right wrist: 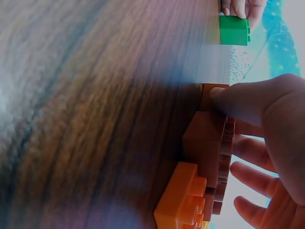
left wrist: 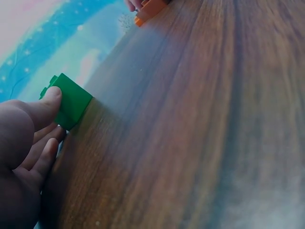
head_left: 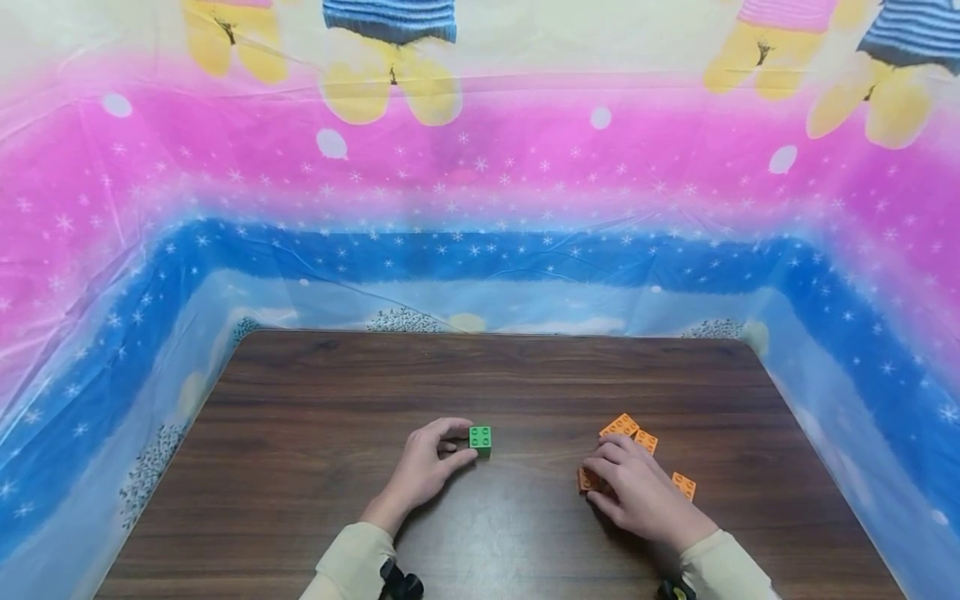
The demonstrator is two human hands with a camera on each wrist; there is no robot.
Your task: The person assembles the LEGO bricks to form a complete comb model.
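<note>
A green building brick (head_left: 480, 440) with a studded top stands on the table, left of the orange ones. My left hand (head_left: 427, 467) pinches it from the left, thumb (left wrist: 52, 98) on its near side and fingers behind. Over the orange bricks reaches my right hand (head_left: 648, 492). Between its thumb and fingers is the leftmost orange brick (head_left: 587, 481), partly hidden by the hand. In the right wrist view the thumb presses on this brick (right wrist: 207, 98), and the other fingers spread beyond the bricks.
More orange bricks lie around the right hand: one behind it (head_left: 618, 425), another beside that (head_left: 647, 442), and one near the wrist (head_left: 684, 485). The brown wood-grain table (head_left: 337, 375) is bordered by a patterned cloth (head_left: 480, 167) at the back and sides.
</note>
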